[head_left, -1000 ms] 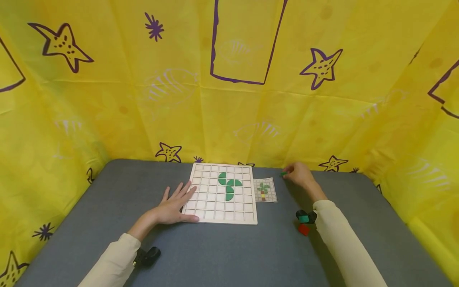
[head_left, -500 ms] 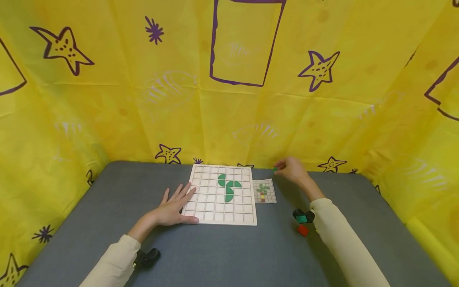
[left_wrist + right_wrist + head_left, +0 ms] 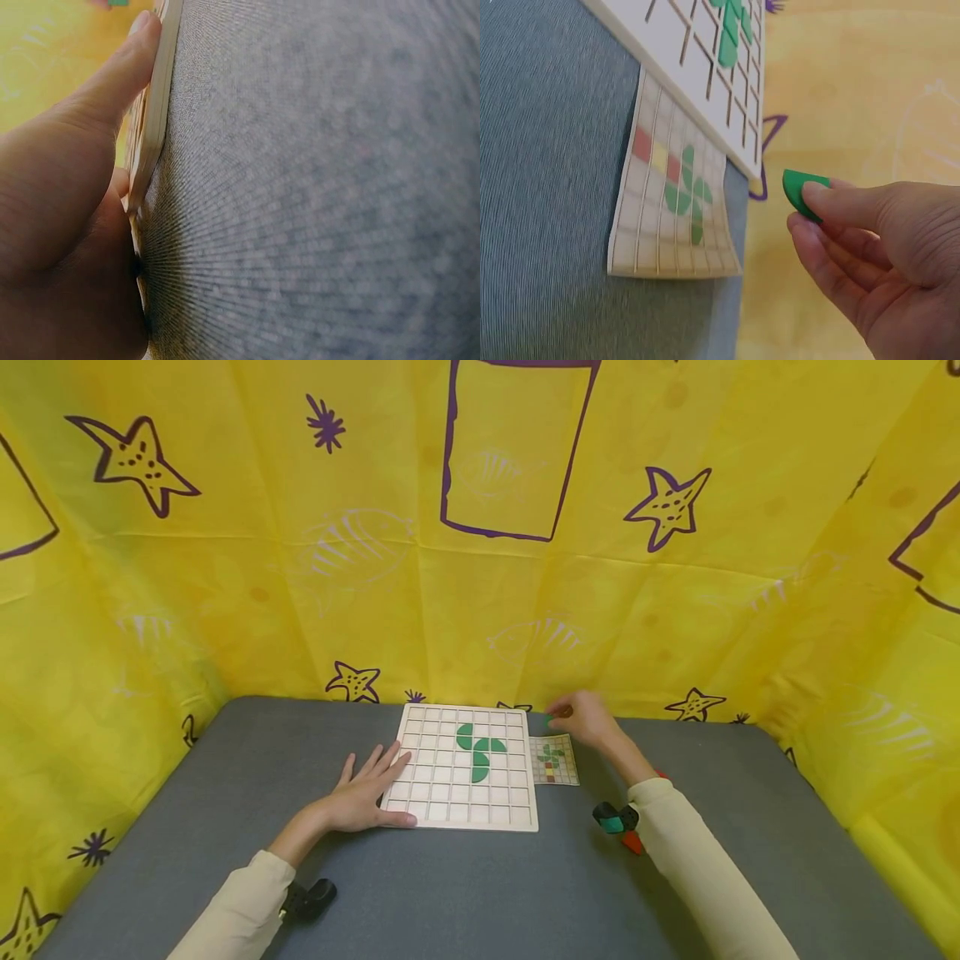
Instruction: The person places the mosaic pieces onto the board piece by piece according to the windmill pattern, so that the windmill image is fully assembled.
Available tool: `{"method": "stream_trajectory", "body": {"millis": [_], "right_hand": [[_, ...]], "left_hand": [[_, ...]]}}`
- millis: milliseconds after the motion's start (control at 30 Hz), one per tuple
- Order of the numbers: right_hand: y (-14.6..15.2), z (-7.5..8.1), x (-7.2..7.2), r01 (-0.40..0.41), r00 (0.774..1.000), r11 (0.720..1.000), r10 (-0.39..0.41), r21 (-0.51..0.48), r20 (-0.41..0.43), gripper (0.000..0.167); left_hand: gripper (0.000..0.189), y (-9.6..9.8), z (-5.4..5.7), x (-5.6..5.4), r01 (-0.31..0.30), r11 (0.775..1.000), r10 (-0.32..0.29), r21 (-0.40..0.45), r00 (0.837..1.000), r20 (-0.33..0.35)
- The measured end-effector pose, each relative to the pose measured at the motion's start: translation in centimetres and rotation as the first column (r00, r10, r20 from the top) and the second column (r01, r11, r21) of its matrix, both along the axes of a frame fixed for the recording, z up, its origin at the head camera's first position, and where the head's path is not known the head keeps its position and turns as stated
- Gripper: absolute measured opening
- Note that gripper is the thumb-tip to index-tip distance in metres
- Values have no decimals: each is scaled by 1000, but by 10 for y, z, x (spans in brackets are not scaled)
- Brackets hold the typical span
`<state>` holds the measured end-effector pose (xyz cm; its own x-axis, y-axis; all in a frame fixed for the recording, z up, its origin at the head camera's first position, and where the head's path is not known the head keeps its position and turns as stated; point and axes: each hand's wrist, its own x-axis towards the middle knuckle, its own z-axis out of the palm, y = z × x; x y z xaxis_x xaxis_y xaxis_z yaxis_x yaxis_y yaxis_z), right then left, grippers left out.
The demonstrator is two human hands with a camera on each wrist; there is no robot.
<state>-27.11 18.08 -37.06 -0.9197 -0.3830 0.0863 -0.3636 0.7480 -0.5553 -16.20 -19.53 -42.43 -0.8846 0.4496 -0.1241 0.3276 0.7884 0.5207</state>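
Observation:
A pale wooden grid board (image 3: 444,793) lies on the grey table, with several green quarter-circle pieces (image 3: 480,766) set in its upper middle cells. My left hand (image 3: 356,799) rests on the board's near left corner, fingers spread and straight over the left edge, thumb along the front edge. Between thumb and fingertips, my right hand (image 3: 588,720) pinches another green quarter-circle piece (image 3: 801,187) above the far end of the pattern card (image 3: 567,770). That card, printed with green, red and yellow shapes on a grid, sits against the board's right side.
A red piece (image 3: 633,842) lies beside the right wrist's black camera (image 3: 615,818), partly covered by it. More red shows past the right sleeve (image 3: 697,852). A yellow patterned cloth (image 3: 480,610) hangs right behind the table's far edge.
My right hand has moved left with the green quarter-circle piece, from right of the card to above its far edge. The left hand has stayed on the board.

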Motion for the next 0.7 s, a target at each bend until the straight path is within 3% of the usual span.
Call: {"method": "stream_trajectory", "body": {"millis": [400, 700], "right_hand": [[-30, -2, 5, 6, 999, 996, -2, -85, 48, 15], [-52, -16, 10, 0, 997, 991, 11, -135, 77, 14]], "left_hand": [[105, 1, 1, -1, -4, 1000, 4, 4, 1000, 12], [105, 0, 0, -1, -5, 1000, 5, -3, 1000, 17]]}}
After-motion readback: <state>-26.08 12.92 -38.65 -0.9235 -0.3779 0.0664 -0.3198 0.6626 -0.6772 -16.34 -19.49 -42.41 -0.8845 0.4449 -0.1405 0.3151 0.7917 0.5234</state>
